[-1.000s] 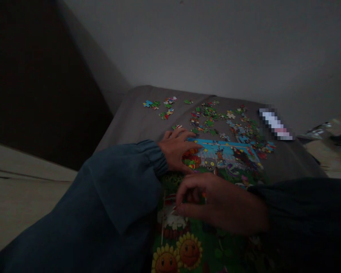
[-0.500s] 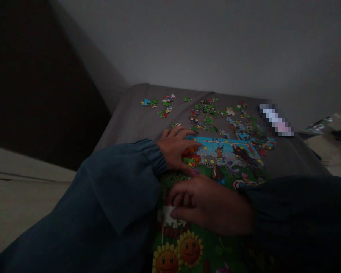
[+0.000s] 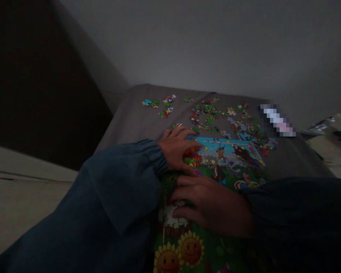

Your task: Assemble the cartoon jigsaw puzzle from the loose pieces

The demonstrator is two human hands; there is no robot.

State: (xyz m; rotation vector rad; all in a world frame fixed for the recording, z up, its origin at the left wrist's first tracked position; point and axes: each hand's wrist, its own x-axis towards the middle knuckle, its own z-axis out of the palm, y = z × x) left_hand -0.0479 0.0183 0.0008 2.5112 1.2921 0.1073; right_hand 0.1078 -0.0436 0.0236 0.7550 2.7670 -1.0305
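Flattened now, the right hand (image 3: 213,206) has gone from a curled, pinching pose above the puzzle (image 3: 216,167) to lying palm-down on it, fingers spread over the pale patch just above the sunflowers (image 3: 179,254) at the puzzle's near edge. Whatever small piece it carried is hidden under those fingers, so I cannot tell whether it is seated or still loose. Beyond it the left hand (image 3: 177,149) has kept its place on the puzzle's left border, open and pressing flat, steadying the assembled part. Both hands are empty of grip, close together but not touching. From where I stand this looks like the pressing-in step: a piece being pushed home into the picture. Next would call for lifting the palm to check the fit, then reaching past the puzzle's far edge, where the loose pieces (image 3: 213,113) lie scattered on the grey cushion (image 3: 133,117).
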